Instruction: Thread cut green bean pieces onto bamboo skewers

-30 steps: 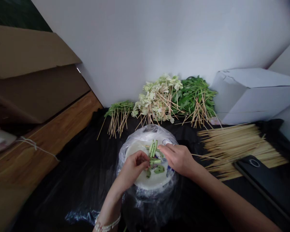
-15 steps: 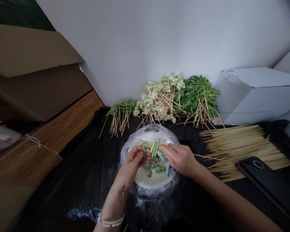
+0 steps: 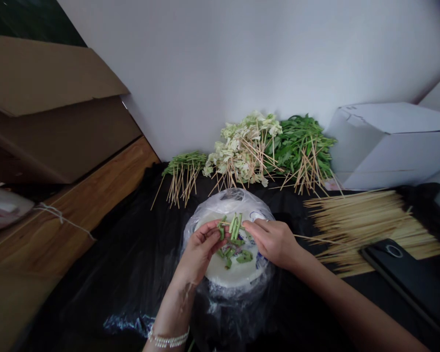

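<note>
My right hand (image 3: 275, 240) is closed around a thin wooden skewer (image 3: 311, 238), whose tail sticks out to the right past the wrist. Several short green bean pieces (image 3: 235, 226) sit crosswise side by side on the skewer, between my two hands. The fingers of my left hand (image 3: 204, 244) pinch another green bean piece (image 3: 222, 231) at the skewer's pointed end. Below both hands is a white plate (image 3: 220, 274) with a blue pattern, wrapped in clear plastic. More cut bean pieces (image 3: 245, 256) lie on it.
Along the wall lie skewered green beans (image 3: 185, 164), skewered pale cabbage leaves (image 3: 238, 146) and skewered leafy greens (image 3: 304, 142). At right are loose skewers (image 3: 366, 220), a dark phone (image 3: 399, 274) and a white box (image 3: 396, 142). A cardboard box (image 3: 55, 117) stands left.
My left fingers have shifted slightly, and the pinched bean piece now sits against the skewer's tip. My right hand is nearly still; the view has moved a little.
</note>
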`<state>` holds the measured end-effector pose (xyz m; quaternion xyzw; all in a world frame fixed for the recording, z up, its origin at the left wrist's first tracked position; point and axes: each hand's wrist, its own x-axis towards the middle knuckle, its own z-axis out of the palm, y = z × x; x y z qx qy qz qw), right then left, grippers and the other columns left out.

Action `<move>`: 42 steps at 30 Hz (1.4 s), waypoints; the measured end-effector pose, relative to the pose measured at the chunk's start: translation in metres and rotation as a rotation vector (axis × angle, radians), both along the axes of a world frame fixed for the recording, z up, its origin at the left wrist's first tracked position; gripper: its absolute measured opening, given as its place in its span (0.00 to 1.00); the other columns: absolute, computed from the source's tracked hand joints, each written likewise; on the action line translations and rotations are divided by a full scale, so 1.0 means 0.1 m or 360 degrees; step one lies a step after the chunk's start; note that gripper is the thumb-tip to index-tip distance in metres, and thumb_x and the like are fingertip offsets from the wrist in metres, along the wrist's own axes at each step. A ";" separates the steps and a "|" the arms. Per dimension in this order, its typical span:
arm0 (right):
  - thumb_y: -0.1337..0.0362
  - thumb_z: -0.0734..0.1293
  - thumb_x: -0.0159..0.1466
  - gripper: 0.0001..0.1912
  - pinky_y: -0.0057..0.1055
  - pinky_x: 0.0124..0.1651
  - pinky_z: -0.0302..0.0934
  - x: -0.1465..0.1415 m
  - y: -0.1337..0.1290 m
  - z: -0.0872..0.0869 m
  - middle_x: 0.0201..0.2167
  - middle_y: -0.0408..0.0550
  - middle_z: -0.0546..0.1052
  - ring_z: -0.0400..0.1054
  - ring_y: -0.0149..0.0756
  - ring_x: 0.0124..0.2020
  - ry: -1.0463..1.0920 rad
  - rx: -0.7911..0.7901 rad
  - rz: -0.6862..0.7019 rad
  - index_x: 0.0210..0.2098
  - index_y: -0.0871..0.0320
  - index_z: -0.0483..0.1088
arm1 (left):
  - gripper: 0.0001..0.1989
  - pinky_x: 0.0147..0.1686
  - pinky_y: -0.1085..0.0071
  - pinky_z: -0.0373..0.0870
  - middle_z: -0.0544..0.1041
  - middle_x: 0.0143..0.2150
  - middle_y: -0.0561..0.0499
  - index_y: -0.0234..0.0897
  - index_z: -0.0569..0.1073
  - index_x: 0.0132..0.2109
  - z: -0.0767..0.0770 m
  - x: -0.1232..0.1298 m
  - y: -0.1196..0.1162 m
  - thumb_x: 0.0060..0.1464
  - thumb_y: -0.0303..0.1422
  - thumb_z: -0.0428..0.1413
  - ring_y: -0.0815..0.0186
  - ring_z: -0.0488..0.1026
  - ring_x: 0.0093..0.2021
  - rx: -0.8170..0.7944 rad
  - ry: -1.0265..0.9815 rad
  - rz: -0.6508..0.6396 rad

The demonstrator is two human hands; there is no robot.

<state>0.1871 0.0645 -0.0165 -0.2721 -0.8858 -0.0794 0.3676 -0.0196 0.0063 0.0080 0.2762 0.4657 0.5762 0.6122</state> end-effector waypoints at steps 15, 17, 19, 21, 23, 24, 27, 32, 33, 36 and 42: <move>0.71 0.57 0.69 0.14 0.31 0.26 0.53 -0.01 -0.03 0.01 0.25 0.43 0.73 0.64 0.29 0.22 -0.0003 0.0032 -0.0011 0.45 0.62 0.73 | 0.18 0.32 0.80 0.72 0.82 0.33 0.50 0.35 0.83 0.37 -0.01 0.05 0.01 0.36 0.35 0.74 0.73 0.75 0.30 0.0029 -0.0062 0.0310; 0.71 0.57 0.69 0.14 0.31 0.26 0.53 -0.01 -0.03 0.01 0.25 0.43 0.72 0.63 0.29 0.22 -0.0003 0.0028 -0.0018 0.45 0.63 0.73 | 0.17 0.32 0.80 0.73 0.82 0.33 0.50 0.35 0.82 0.38 -0.02 0.06 0.01 0.37 0.34 0.73 0.72 0.76 0.31 0.0044 -0.0065 0.0293; 0.71 0.57 0.69 0.14 0.31 0.25 0.53 -0.01 -0.04 0.02 0.25 0.43 0.72 0.64 0.29 0.22 -0.0008 0.0029 -0.0019 0.45 0.63 0.73 | 0.16 0.32 0.79 0.73 0.82 0.33 0.49 0.34 0.82 0.37 -0.03 0.07 0.01 0.39 0.35 0.72 0.72 0.76 0.31 0.0041 -0.0085 0.0300; 0.72 0.57 0.69 0.14 0.32 0.25 0.53 -0.01 -0.04 0.02 0.25 0.43 0.72 0.63 0.30 0.22 -0.0015 0.0036 -0.0018 0.46 0.63 0.73 | 0.16 0.31 0.80 0.73 0.83 0.32 0.49 0.34 0.82 0.36 -0.04 0.07 0.01 0.40 0.37 0.72 0.72 0.76 0.30 0.0031 -0.0116 0.0319; 0.71 0.57 0.69 0.14 0.32 0.25 0.53 -0.01 -0.05 0.03 0.25 0.43 0.72 0.63 0.30 0.22 -0.0019 0.0045 -0.0016 0.46 0.63 0.73 | 0.15 0.30 0.80 0.73 0.82 0.31 0.49 0.33 0.81 0.34 -0.05 0.07 0.01 0.39 0.37 0.72 0.73 0.76 0.29 0.0025 -0.0148 0.0324; 0.71 0.57 0.69 0.14 0.32 0.24 0.52 -0.01 -0.05 0.03 0.25 0.43 0.72 0.63 0.30 0.22 -0.0021 0.0047 -0.0016 0.46 0.63 0.73 | 0.15 0.30 0.81 0.73 0.82 0.31 0.49 0.33 0.81 0.33 -0.04 0.08 0.01 0.38 0.35 0.73 0.73 0.75 0.28 0.0022 -0.0165 0.0323; 0.70 0.56 0.70 0.14 0.32 0.24 0.52 -0.01 -0.05 0.03 0.25 0.43 0.72 0.62 0.30 0.22 -0.0028 0.0051 -0.0020 0.46 0.62 0.73 | 0.16 0.29 0.82 0.73 0.82 0.30 0.50 0.32 0.82 0.35 -0.02 0.07 0.02 0.36 0.32 0.74 0.74 0.75 0.28 -0.0005 -0.0243 0.0331; 0.71 0.57 0.69 0.14 0.30 0.25 0.53 -0.01 -0.05 0.03 0.25 0.44 0.73 0.63 0.29 0.22 -0.0031 0.0031 -0.0016 0.46 0.63 0.73 | 0.15 0.29 0.82 0.74 0.82 0.30 0.49 0.31 0.82 0.35 -0.01 0.07 0.03 0.36 0.29 0.73 0.74 0.75 0.27 -0.0045 -0.0332 0.0352; 0.71 0.57 0.69 0.14 0.30 0.26 0.53 -0.01 -0.05 0.03 0.25 0.44 0.73 0.63 0.29 0.22 -0.0024 0.0029 -0.0015 0.46 0.63 0.73 | 0.15 0.29 0.82 0.74 0.82 0.30 0.49 0.31 0.82 0.36 -0.01 0.07 0.02 0.37 0.28 0.73 0.74 0.75 0.27 -0.0047 -0.0338 0.0355; 0.71 0.57 0.69 0.14 0.30 0.25 0.53 -0.01 -0.05 0.03 0.25 0.44 0.73 0.62 0.28 0.22 -0.0009 0.0011 -0.0014 0.45 0.63 0.73 | 0.15 0.28 0.82 0.75 0.82 0.30 0.49 0.31 0.82 0.37 -0.02 0.07 0.02 0.38 0.28 0.73 0.74 0.76 0.27 -0.0044 -0.0344 0.0362; 0.71 0.57 0.69 0.14 0.31 0.25 0.54 -0.01 -0.05 0.01 0.26 0.43 0.73 0.64 0.29 0.22 -0.0033 -0.0015 -0.0023 0.46 0.62 0.73 | 0.14 0.28 0.83 0.75 0.82 0.30 0.49 0.32 0.83 0.37 -0.03 0.08 0.02 0.39 0.27 0.72 0.74 0.76 0.27 -0.0045 -0.0340 0.0369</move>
